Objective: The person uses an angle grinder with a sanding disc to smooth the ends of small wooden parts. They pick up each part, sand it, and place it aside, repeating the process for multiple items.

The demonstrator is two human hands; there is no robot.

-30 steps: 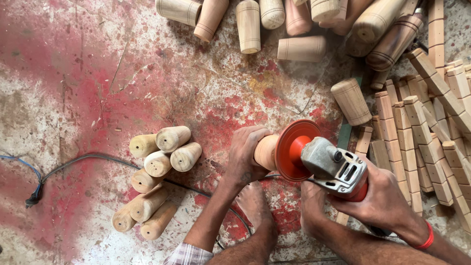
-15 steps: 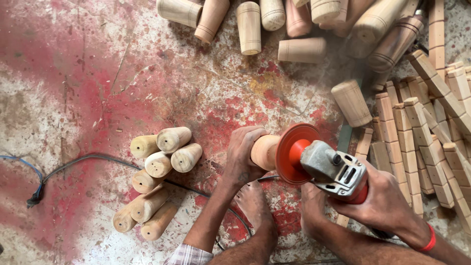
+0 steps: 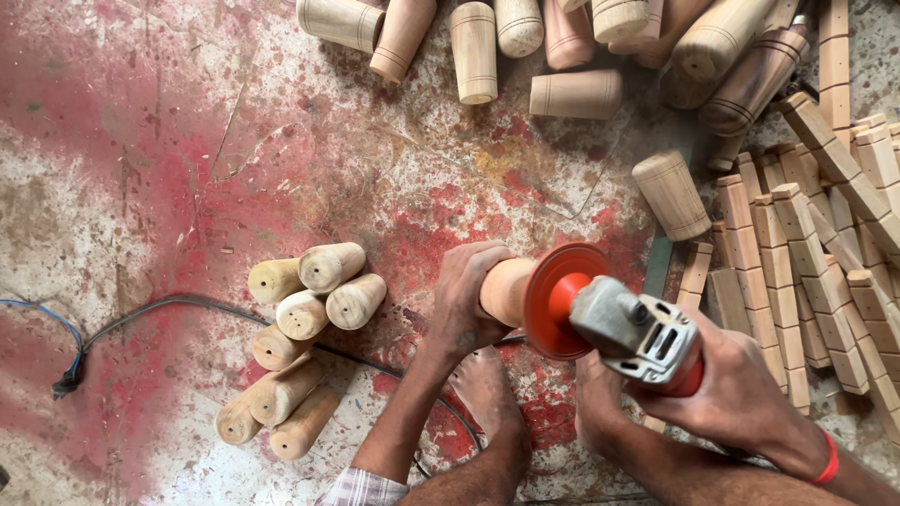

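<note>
My left hand [image 3: 472, 298] is wrapped around a round wooden leg [image 3: 506, 290], holding it low over the floor. My right hand [image 3: 736, 398] grips the grey body of an angle grinder [image 3: 637, 335]. Its red sanding disc [image 3: 553, 300] presses against the end of the wooden leg. A red band circles my right wrist. My bare feet [image 3: 487, 394] rest on the floor just below the leg.
A stack of sanded round legs [image 3: 300, 328] lies at the left. Turned wooden legs [image 3: 525, 47] lie scattered along the top. Square tapered wooden pieces [image 3: 806, 253] pile up at the right. A dark power cable [image 3: 159, 309] runs across the red-stained concrete floor [image 3: 187, 150].
The disc and leg have shifted slightly; both hands keep their grips and the grinder stays against the leg's end.
</note>
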